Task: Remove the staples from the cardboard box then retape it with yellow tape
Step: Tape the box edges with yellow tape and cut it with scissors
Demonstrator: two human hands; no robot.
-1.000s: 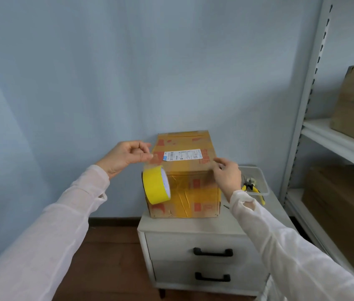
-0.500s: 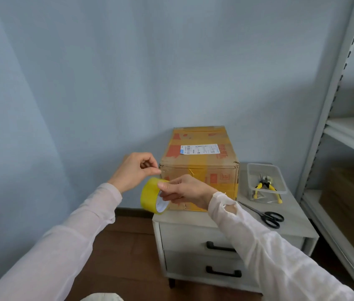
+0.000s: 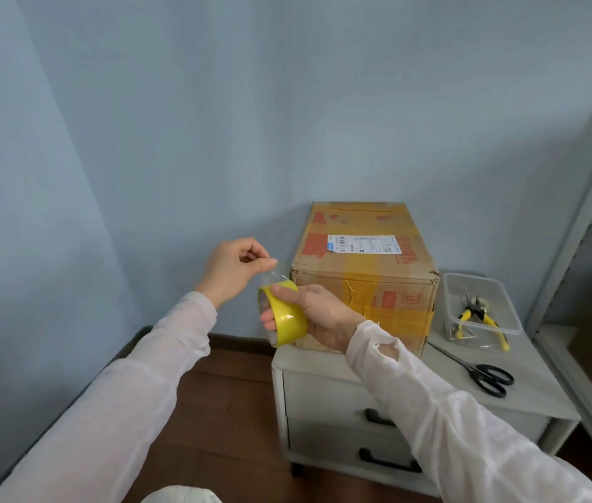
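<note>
A worn cardboard box point(image 3: 363, 281), closed and striped with yellow tape, is sitting on a nightstand point(image 3: 527, 404). Just left of it, the right hand point(image 3: 323, 314) is gripping a tilted roll of yellow tape point(image 3: 289, 321) in the air.

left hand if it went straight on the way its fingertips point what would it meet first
Probably the cardboard box: the left hand points right, toward its near upper-left corner, just above the yellow tape roll in the right hand. Depth is unclear, so it could miss.
</note>
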